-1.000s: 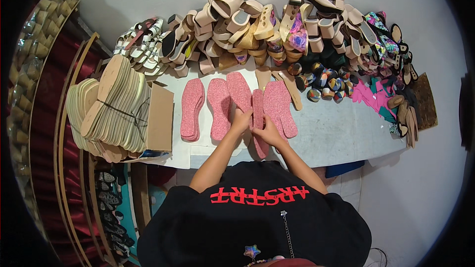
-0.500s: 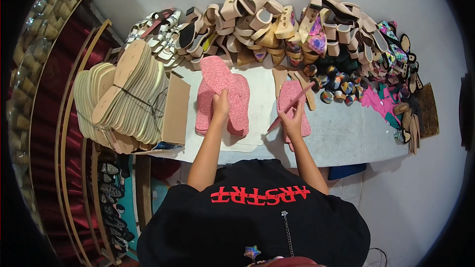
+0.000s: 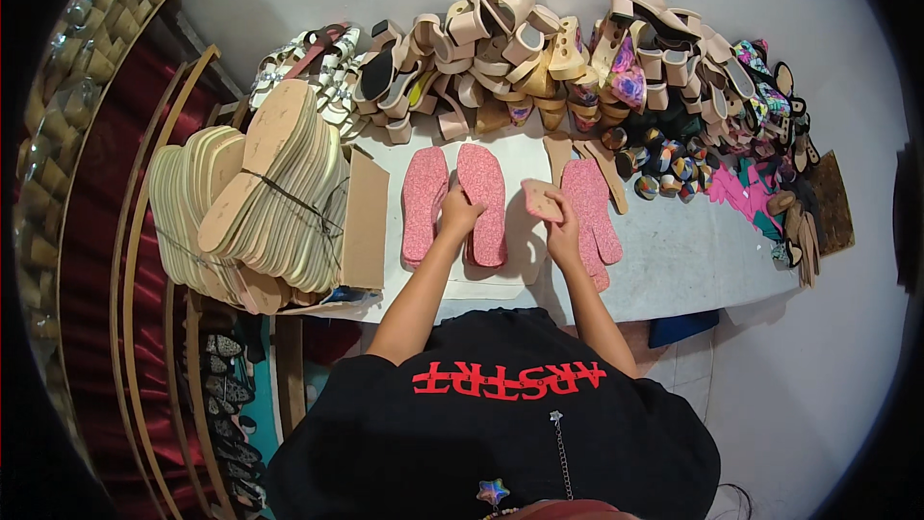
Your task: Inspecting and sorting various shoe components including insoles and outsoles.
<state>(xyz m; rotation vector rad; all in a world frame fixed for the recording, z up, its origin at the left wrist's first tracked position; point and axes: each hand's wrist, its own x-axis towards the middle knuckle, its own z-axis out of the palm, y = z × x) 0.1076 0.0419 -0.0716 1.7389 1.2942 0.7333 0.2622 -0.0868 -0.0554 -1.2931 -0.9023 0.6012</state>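
My left hand [image 3: 462,211] is closed on a pink speckled insole [image 3: 480,173], thumb on top, at the left edge of a stack. Beside it stands a second stack of pink insoles [image 3: 423,195]. In my right hand [image 3: 562,220] a further insole is pinched above the table, foreshortened, its tan face [image 3: 541,200] partly showing and its rim pink. Just right of that hand, several pink insoles [image 3: 585,197] lie fanned over one another. Tan sole pieces [image 3: 604,173] lie behind them.
A cardboard box [image 3: 366,221] at the left holds tied bundles of pale soles [image 3: 260,173]. Piled sandals and heeled shoes [image 3: 520,48] line the wall. Patterned heel blocks [image 3: 664,169] and pink scraps [image 3: 736,188] lie at the right. White sheets [image 3: 525,265] cover part of the table [image 3: 674,270].
The insole under my left hand has gone from lying tilted across the two stacks to lining up with the right one. My right hand has turned its insole, and the pile beside it is now fanned.
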